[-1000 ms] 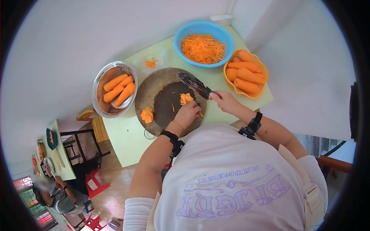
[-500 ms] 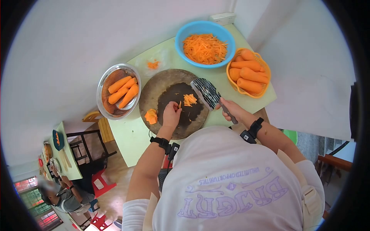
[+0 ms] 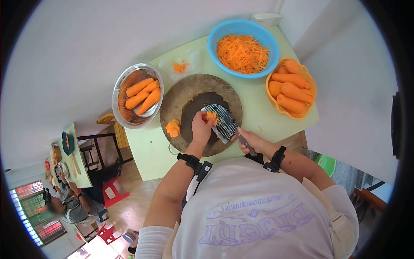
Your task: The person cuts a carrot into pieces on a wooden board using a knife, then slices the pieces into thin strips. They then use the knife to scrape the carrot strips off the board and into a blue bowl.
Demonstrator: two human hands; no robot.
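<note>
My right hand [image 3: 251, 141] is wrapped round the handle of a cleaver [image 3: 225, 124], whose blade lies low over the round chopping board [image 3: 172, 101]. Shredded carrot [image 3: 211, 117] sits at the blade's left part, and my left hand [image 3: 202, 127] touches it with bent fingers. How firmly those fingers hold the shreds is hard to see. A small stack of cut carrot pieces [image 3: 173, 128] rests at the board's left edge.
Behind the board stands a blue basin [image 3: 214, 52] of carrot shreds. Whole carrots fill a yellow basket [image 3: 311, 105] at right and a metal colander [image 3: 116, 101] at left. Few shreds lie on a plastic bag [image 3: 189, 58]. A person [image 3: 77, 207] sits far left.
The cleaver has moved left and down onto the board, under the shreds. My left hand has come to the shredded pile. The view has shifted slightly.
</note>
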